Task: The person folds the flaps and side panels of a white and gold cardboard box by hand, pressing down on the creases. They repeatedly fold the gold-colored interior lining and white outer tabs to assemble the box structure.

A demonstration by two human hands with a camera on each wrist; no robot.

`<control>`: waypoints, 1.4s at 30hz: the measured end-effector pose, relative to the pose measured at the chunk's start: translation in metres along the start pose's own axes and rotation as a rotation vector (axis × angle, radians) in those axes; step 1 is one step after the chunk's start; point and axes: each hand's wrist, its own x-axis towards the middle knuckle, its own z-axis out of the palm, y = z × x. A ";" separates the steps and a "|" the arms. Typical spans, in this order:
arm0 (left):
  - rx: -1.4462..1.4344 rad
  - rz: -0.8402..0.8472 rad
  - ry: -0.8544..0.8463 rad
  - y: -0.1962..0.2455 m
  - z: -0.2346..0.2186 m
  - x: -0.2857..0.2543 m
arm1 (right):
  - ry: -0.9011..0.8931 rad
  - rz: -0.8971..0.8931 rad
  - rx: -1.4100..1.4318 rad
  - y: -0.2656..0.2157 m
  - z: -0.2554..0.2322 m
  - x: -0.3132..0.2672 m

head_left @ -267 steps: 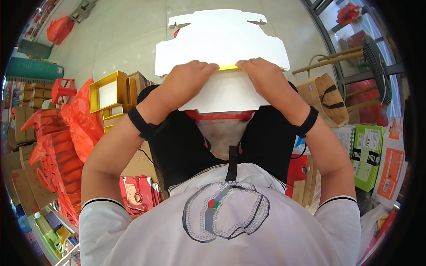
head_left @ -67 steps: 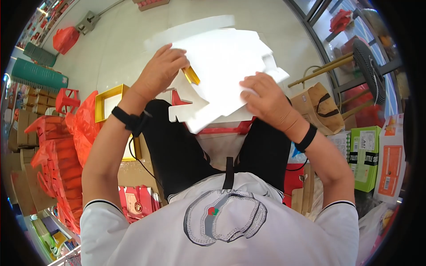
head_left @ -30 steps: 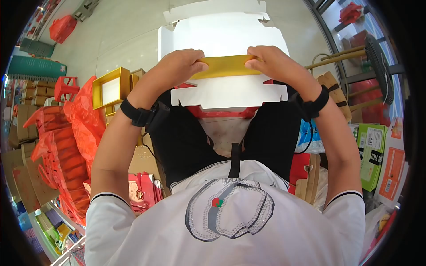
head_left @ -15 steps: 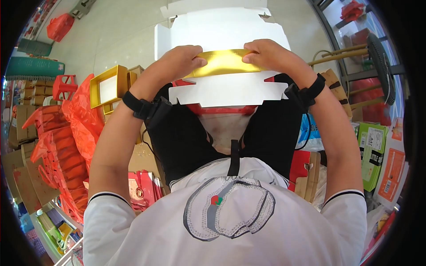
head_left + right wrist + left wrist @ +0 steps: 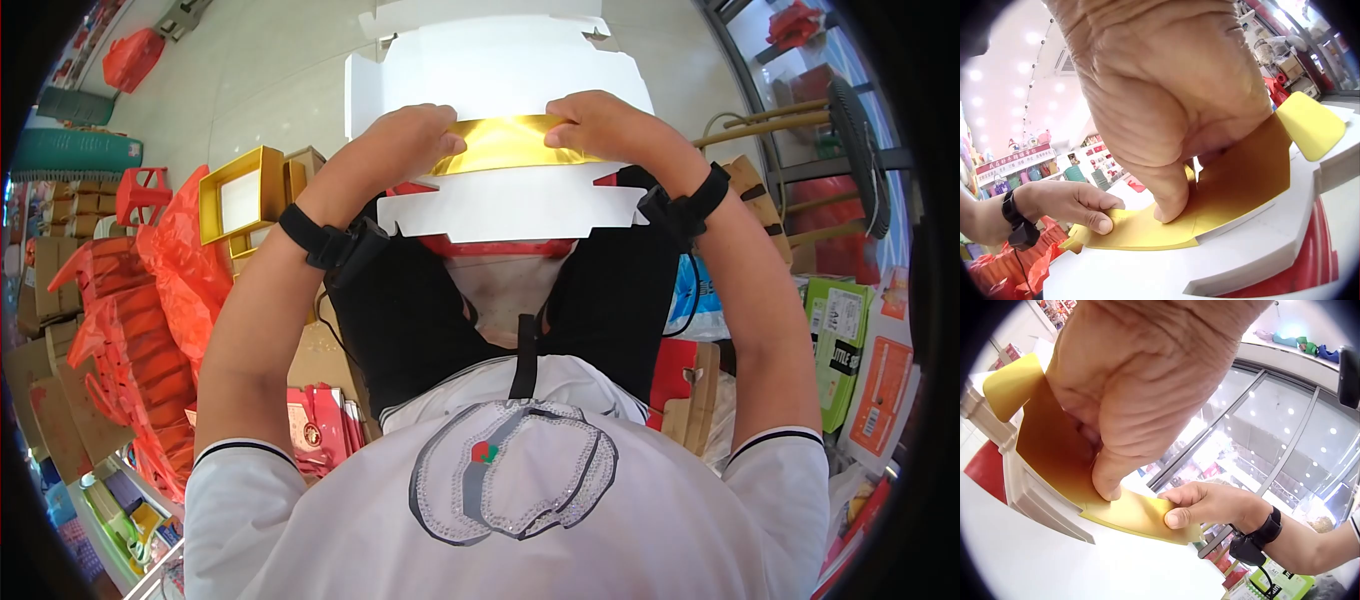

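A flat cardboard box blank (image 5: pixel 500 75), white on its visible outer face, lies across a red stool (image 5: pixel 490 248) in front of the knees. A gold panel (image 5: pixel 510 150) of it stands folded up, with a notched white flap (image 5: pixel 510 207) on the near side. My left hand (image 5: pixel 405 140) pinches this panel toward its left end, thumb on the near face. Opposite it, my right hand (image 5: pixel 605 128) pinches toward the right end. In the right wrist view a rounded gold tab (image 5: pixel 1311 128) sticks out past the hand. Most fingers are hidden behind the panel.
To the left stand gold box trays (image 5: pixel 210 205) and a red plastic bag (image 5: pixel 185 260). On the right are a brown paper bag (image 5: pixel 752 200), a stool with wooden legs (image 5: pixel 860 160) and a green box (image 5: pixel 832 345). Red packets (image 5: pixel 322 430) lie by the left hip.
The box blank was turned about 2 s ago and now lies straight. Both hands moved from the sheet's surface to pinching the raised gold panel; over the last half second they barely shift.
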 end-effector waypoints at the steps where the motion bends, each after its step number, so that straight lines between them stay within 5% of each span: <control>1: 0.002 -0.011 -0.004 0.002 -0.001 0.000 | 0.008 0.004 -0.010 0.001 0.002 0.000; 5: -0.042 -0.058 0.092 0.008 0.004 -0.007 | 0.001 0.042 -0.061 -0.004 0.002 -0.002; 8: 0.096 0.027 0.288 0.017 0.011 -0.018 | 0.004 0.050 -0.096 -0.006 0.002 -0.002; 12: 0.270 0.215 0.295 0.008 0.019 -0.018 | 0.113 0.107 -0.072 -0.018 0.002 -0.012; 15: 0.210 0.207 0.258 0.013 0.023 -0.024 | 0.315 0.034 -0.287 -0.028 0.008 -0.025; 18: 0.233 0.235 0.314 0.016 0.026 -0.029 | 0.415 -0.238 -0.280 -0.023 0.017 -0.035; 25: 0.327 0.297 0.282 0.022 0.025 -0.035 | 0.440 -0.312 -0.309 -0.023 0.038 -0.041; 31: 0.349 0.339 0.373 0.015 0.029 -0.032 | 0.711 -0.506 -0.551 -0.015 0.053 -0.038; 39: 0.310 0.356 0.311 0.017 0.016 -0.039 | 0.561 -0.328 -0.405 -0.026 0.038 -0.050; 42: 0.152 0.217 0.339 0.014 0.019 -0.029 | 0.575 -0.261 -0.293 -0.023 0.035 -0.040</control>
